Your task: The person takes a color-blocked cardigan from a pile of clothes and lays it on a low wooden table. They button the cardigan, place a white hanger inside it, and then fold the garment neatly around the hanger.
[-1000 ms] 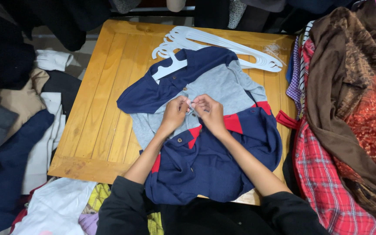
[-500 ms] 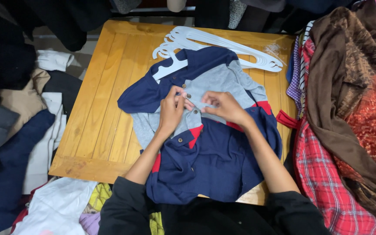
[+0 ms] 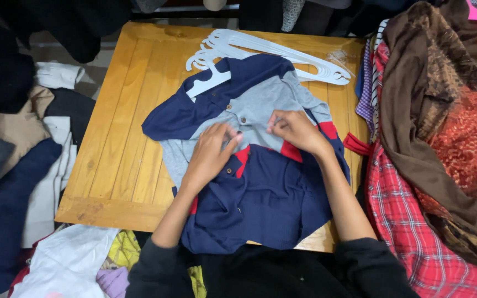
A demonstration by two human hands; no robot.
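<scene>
The polo shirt (image 3: 260, 182) lies lengthwise near-to-far; both the left hand (image 3: 212, 154) and the right hand (image 3: 293, 128) press its grey chest with relaxed fingers, grasping nothing.

Shirt (image 3: 260, 187): soft matt knit cloth in navy, grey and red panels, lightly creased, with small glossy buttons on the placket. Tabletop (image 3: 122, 138): planked wood, warm yellow-brown, smooth satin finish, grain visible, edges scuffed and worn pale at the near corner. Hangers (image 3: 260, 47): white plastic, smooth, slight sheen. Plaid cloth (image 3: 415, 232): woven red check, matt. Brown cloth (image 3: 409, 110): thin, matt, draped in folds. Red-orange cloth (image 3: 467, 143): textured, patterned surface with a faint shine.
</scene>
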